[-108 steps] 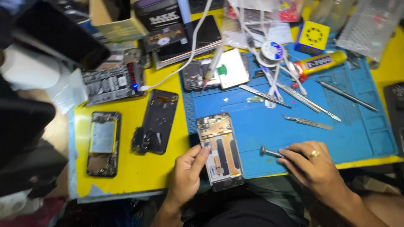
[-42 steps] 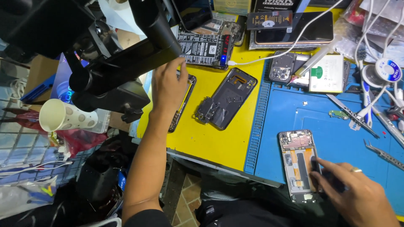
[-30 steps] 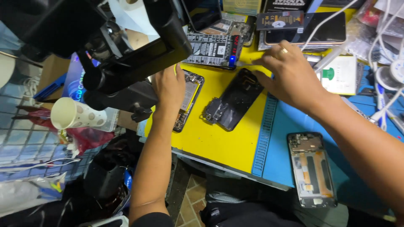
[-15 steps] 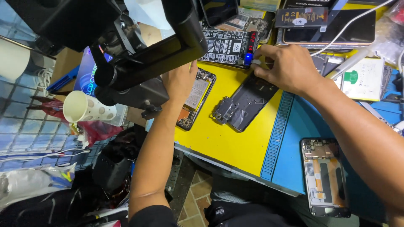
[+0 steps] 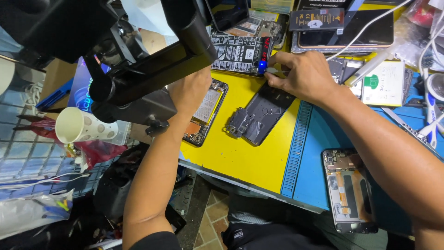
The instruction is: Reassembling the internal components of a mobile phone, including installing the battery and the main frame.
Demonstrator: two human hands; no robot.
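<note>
Our left hand (image 5: 192,90) steadies opened gold-framed phone (image 5: 206,113), fingers hidden, grip unclear; right hand (image 5: 303,76) fingers pinch small connector beside blue-lit black tester board (image 5: 240,54).

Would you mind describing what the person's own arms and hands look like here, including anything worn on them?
Both forearms are bare, with no gloves or watch visible. The left hand shows no ring. The left arm ends in a dark short sleeve at the bottom edge. The right hand shows no ring from this angle; the right arm leaves the picture before any sleeve appears.
</note>
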